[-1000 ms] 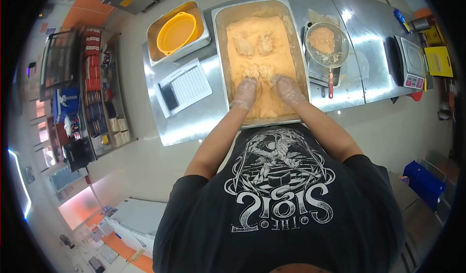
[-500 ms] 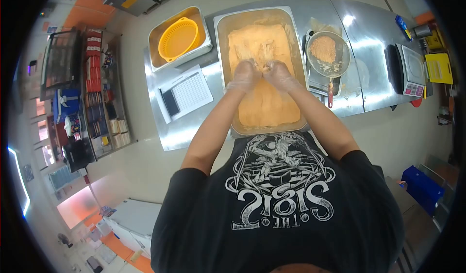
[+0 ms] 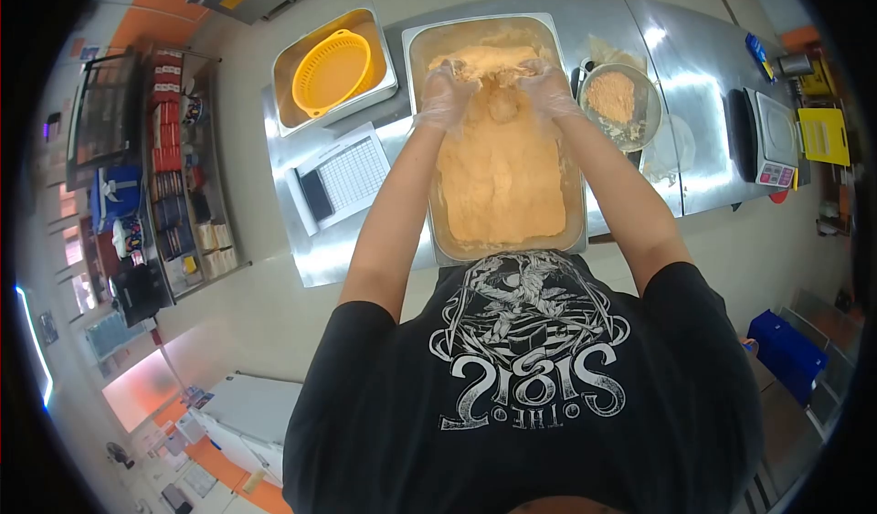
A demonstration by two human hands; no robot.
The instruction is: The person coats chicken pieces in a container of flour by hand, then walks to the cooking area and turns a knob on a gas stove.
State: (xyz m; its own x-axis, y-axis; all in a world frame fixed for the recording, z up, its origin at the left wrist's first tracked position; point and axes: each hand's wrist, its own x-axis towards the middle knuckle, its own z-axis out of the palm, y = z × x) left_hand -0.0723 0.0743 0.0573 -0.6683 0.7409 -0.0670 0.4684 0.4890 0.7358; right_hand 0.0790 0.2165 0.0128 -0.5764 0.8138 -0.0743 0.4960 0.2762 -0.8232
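Breading mix (image 3: 486, 57) cupped in left hand (image 3: 445, 94) and right hand (image 3: 548, 89) may spill past the tray (image 3: 429, 212) rim onto the surface (image 3: 694, 75).

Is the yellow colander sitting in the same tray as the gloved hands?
No, the yellow colander sits in a separate smaller pan beside the large breading tray where the left hand and right hand work.

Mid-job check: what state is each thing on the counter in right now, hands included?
Left hand: gloved, against the floured lump, grip unclear.
Right hand: gloved, on the same lump, grip unclear.
Floured lump: between both hands, at the tray's far end.
Tray: filled with orange breading.
Colander: looks empty, sitting in a pan.
Sieve: holds orange crumbs.
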